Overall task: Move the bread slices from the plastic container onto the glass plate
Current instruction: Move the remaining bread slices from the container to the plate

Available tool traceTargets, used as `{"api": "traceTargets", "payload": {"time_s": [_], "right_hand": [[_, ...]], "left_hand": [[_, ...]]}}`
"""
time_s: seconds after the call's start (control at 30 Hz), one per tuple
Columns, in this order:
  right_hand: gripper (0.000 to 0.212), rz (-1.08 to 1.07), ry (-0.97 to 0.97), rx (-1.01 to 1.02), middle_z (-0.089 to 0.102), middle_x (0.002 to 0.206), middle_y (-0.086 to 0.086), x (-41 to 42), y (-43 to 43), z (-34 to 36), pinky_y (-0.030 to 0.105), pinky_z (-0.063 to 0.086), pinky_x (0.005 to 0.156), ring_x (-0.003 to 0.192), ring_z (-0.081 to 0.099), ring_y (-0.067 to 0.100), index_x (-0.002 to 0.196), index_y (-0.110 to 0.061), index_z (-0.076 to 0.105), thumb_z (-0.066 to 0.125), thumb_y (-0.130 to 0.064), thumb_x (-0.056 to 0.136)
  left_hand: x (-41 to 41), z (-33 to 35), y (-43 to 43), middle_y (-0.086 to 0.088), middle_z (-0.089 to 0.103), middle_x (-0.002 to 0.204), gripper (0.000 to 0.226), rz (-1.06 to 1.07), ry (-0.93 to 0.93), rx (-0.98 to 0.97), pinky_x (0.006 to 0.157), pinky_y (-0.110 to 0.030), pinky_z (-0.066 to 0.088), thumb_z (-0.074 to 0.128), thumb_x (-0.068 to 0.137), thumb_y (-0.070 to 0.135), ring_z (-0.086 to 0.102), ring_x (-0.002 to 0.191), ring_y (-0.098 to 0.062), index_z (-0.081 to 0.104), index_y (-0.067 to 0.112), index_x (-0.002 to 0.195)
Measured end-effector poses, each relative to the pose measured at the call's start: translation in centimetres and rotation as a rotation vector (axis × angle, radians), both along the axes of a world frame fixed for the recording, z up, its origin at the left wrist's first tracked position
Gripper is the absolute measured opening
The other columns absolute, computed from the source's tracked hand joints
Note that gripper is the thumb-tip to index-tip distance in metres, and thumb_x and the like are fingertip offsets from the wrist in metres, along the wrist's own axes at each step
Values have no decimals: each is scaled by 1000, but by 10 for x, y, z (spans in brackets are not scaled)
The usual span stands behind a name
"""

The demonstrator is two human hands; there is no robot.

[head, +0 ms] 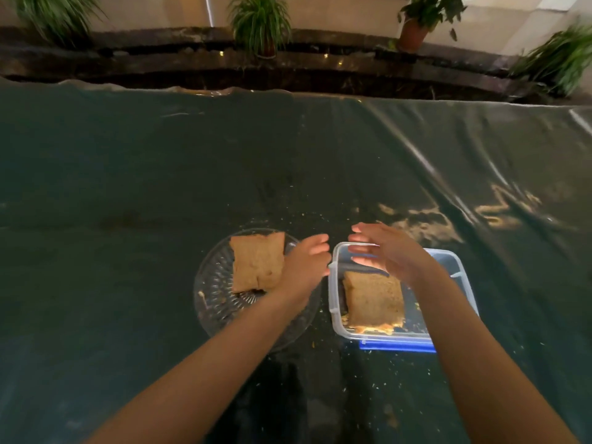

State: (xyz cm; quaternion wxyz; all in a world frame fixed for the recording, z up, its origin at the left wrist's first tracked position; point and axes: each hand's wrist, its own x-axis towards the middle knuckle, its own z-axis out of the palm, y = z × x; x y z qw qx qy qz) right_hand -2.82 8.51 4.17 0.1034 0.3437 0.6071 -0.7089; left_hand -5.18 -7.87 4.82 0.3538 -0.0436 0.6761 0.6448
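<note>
Two brown, square bread slices show: one lies flat on the round ribbed glass plate, the other sits in the clear rectangular plastic container just right of it, on a glossy dark cloth dotted with crumbs. The left hand hovers over the plate's right edge, fingers loosely curled and empty, while the right hand spreads open and empty above the container's far end.
</note>
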Motion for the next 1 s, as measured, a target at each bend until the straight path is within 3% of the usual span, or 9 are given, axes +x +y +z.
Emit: {"api": "traceTargets", "payload": {"time_s": [0.17, 0.3, 0.37, 0.5, 0.63, 0.73, 0.83, 0.93, 1.0], "right_hand": [[31, -40, -51, 90, 58, 124, 22, 36, 25, -5, 35, 51, 80, 99, 61, 31, 116, -4, 55, 50, -22, 92], [29, -89, -138, 170, 54, 128, 28, 60, 39, -16, 41, 47, 91, 104, 59, 35, 114, -1, 56, 49, -18, 93], [25, -85, -160, 218, 56, 124, 29, 70, 45, -25, 40, 48, 90, 105, 60, 37, 110, -1, 58, 48, -16, 93], [28, -42, -216, 298, 63, 115, 24, 79, 51, -49, 40, 51, 90, 107, 61, 38, 109, 4, 59, 46, -16, 94], [30, -8, -304, 444, 61, 119, 24, 80, 48, -68, 43, 46, 99, 111, 57, 38, 113, 4, 59, 45, -12, 91], [30, 54, -304, 590, 63, 120, 18, 79, 44, -73, 33, 44, 97, 110, 59, 29, 113, 2, 60, 43, -13, 93], [32, 71, -326, 653, 61, 124, 15, 78, 43, -77, 35, 42, 102, 115, 57, 29, 118, 0, 58, 43, -17, 94], [31, 87, -332, 653, 63, 119, 15, 79, 44, -80, 34, 44, 98, 110, 58, 29, 114, 1, 60, 46, -17, 94], [27, 84, -331, 619, 67, 100, 15, 80, 45, -83, 28, 46, 84, 96, 61, 27, 103, 2, 63, 49, -16, 91]], "left_hand": [[30, -12, 44, -9, 55, 133, 42, -165, 101, -198, 103, -40, 45, 44, 89, 9, 54, 119, -26, 50, 17, 130], [44, -30, 70, -8, 53, 132, 51, -275, 120, -331, 81, -26, 42, 44, 89, 12, 54, 117, -24, 37, 16, 139], [48, -39, 80, -10, 52, 131, 51, -269, 99, -370, 84, -26, 42, 46, 89, 10, 53, 115, -23, 35, 11, 139], [48, -57, 91, 2, 48, 83, 29, -202, 23, -424, 69, -21, 38, 45, 91, 12, 45, 76, -8, 47, 9, 121], [44, -68, 92, 2, 40, 73, 10, -203, -87, -478, 56, -15, 32, 39, 94, 16, 40, 66, -7, 48, 14, 97], [42, -74, 95, 1, 40, 74, 9, -185, -113, -494, 55, -16, 31, 38, 95, 18, 40, 66, -8, 46, 15, 93], [40, -76, 98, 1, 41, 76, 10, -156, -148, -507, 54, -17, 30, 35, 96, 20, 39, 67, -8, 44, 17, 93], [40, -80, 102, -1, 44, 83, 13, -130, -174, -510, 70, -19, 36, 30, 98, 22, 43, 75, -10, 42, 18, 94], [40, -83, 104, -4, 45, 92, 17, -127, -183, -507, 79, -24, 36, 29, 98, 22, 45, 86, -14, 45, 17, 100]]}}
